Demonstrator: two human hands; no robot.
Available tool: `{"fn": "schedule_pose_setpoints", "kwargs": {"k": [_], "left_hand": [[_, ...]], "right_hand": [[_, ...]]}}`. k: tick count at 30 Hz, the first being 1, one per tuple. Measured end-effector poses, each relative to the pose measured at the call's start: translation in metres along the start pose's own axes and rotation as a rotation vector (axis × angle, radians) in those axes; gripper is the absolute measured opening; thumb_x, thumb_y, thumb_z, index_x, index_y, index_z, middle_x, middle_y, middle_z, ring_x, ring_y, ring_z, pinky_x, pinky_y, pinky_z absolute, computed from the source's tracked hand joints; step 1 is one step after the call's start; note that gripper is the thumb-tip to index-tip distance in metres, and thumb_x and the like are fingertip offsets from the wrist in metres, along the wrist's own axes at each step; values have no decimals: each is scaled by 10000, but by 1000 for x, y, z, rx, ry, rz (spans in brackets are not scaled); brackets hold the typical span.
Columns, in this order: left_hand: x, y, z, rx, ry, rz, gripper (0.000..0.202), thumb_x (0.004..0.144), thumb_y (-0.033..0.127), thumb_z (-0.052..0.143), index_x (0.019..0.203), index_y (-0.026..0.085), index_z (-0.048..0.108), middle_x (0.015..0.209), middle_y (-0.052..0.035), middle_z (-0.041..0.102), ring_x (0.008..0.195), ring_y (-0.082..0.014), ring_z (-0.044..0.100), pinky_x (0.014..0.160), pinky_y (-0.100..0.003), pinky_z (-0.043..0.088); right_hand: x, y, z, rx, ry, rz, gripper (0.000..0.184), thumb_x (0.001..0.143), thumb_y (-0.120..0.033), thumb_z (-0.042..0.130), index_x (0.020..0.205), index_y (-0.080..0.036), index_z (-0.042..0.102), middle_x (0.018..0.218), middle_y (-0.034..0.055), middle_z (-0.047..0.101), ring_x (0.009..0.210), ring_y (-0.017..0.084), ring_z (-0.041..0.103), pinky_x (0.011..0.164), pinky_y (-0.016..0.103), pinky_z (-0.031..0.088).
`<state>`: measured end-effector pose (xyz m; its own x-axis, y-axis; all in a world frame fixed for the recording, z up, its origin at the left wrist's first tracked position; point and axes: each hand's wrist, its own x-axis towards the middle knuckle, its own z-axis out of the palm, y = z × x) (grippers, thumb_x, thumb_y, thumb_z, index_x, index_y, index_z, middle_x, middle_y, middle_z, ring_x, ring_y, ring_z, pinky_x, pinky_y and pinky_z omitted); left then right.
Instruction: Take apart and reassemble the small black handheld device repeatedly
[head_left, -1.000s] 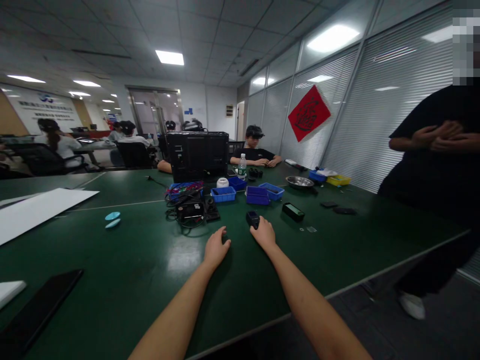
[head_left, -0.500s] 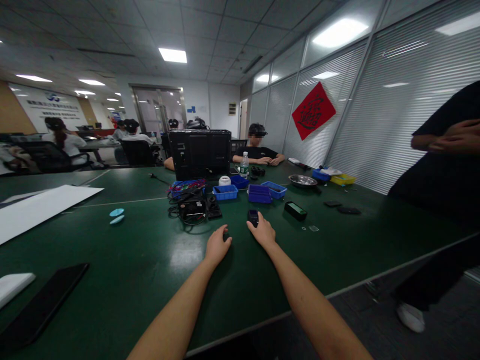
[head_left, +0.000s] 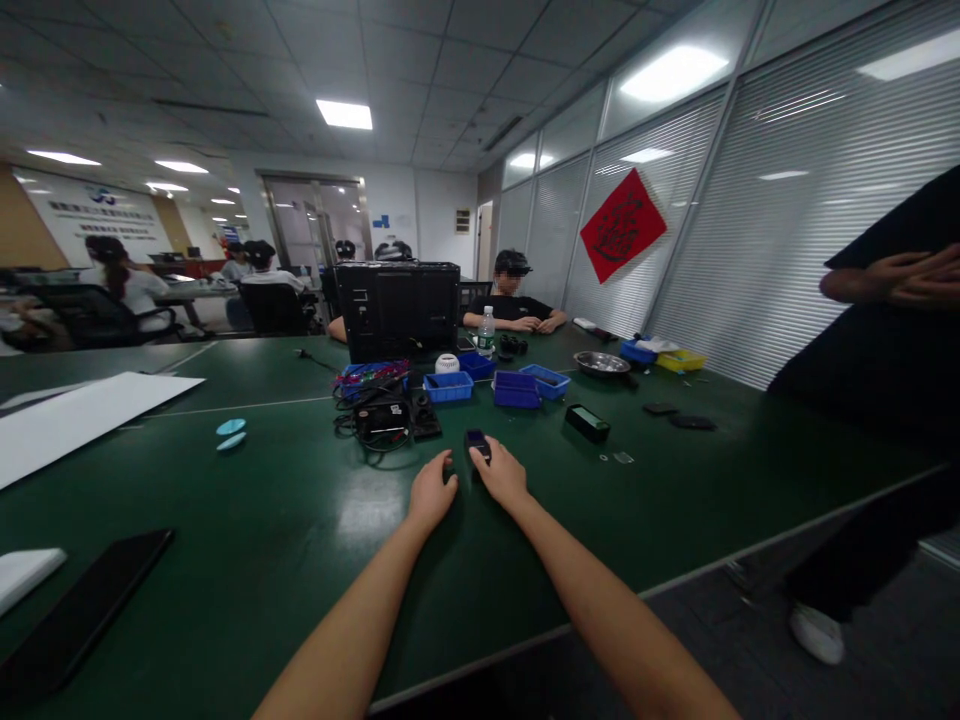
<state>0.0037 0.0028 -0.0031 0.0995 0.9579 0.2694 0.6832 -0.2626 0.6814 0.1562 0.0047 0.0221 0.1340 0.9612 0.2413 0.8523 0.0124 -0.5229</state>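
Note:
My right hand (head_left: pixel 502 473) grips a small black handheld device with a dark screen (head_left: pixel 477 441), thumb on its near side and fingers round the right side. The device is just above or on the green table; I cannot tell which. To its left, my left hand (head_left: pixel 433 493) rests low over the table, thumb and fingers apart, with nothing in it. A gap separates its fingertips from the device. Right of my right hand lies a black box with a green top (head_left: pixel 587 421). The lower part of the device is hidden by my fingers.
Beyond my hands stand a tangle of black cables (head_left: pixel 384 420), blue bins (head_left: pixel 448 386), a purple-blue box (head_left: pixel 517 389), a baseball (head_left: pixel 447 363), a water bottle (head_left: pixel 486 332), a metal bowl (head_left: pixel 602 364) and a large monitor (head_left: pixel 399 310). One person sits opposite; another stands at right.
My right hand has brought the black device left and slightly nearer, closer to my left hand. My left hand has barely moved.

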Motion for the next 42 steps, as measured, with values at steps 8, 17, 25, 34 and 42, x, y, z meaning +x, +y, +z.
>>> {"fn": "schedule_pose_setpoints", "kwargs": {"k": [8, 17, 25, 34, 42], "left_hand": [[0, 3, -2, -54, 15, -26, 463, 737, 140, 476, 1197, 194, 468, 1127, -42, 594, 1011, -152, 545, 914, -279, 385], [-1, 11, -7, -68, 96, 4, 619, 733, 410, 548, 1278, 178, 368, 1289, -80, 465, 1157, -198, 452, 973, -312, 340], [0, 8, -2, 25, 93, -7, 559, 741, 290, 515, 1273, 169, 393, 1326, -75, 431, 1213, -187, 398, 1011, -292, 307], [-7, 10, -13, 30, 129, -12, 527, 716, 196, 474, 1242, 173, 448, 1267, -46, 492, 1156, -170, 453, 1002, -262, 329], [-18, -5, -34, 30, 171, -43, 526, 706, 171, 473, 1232, 172, 461, 1247, -42, 510, 1131, -173, 475, 996, -272, 335]], "right_hand": [[15, 19, 3, 239, 36, 47, 381, 874, -315, 288, 1120, -198, 555, 1073, 46, 617, 988, 158, 555, 846, 262, 400], [8, 10, 15, 341, -174, -160, 354, 841, -294, 359, 1036, -157, 620, 628, 8, 648, 628, 131, 606, 679, 227, 442], [11, 11, 20, 400, -232, -178, 255, 782, -225, 436, 909, -171, 650, 789, 13, 677, 520, 86, 572, 593, 200, 443], [18, 20, 16, 531, -204, -105, 227, 755, -230, 446, 842, -135, 634, 731, 33, 664, 487, 82, 546, 514, 192, 437], [19, 23, 16, 566, -235, -70, 234, 757, -253, 446, 849, -134, 625, 712, 32, 649, 440, 67, 501, 409, 165, 379]]}}
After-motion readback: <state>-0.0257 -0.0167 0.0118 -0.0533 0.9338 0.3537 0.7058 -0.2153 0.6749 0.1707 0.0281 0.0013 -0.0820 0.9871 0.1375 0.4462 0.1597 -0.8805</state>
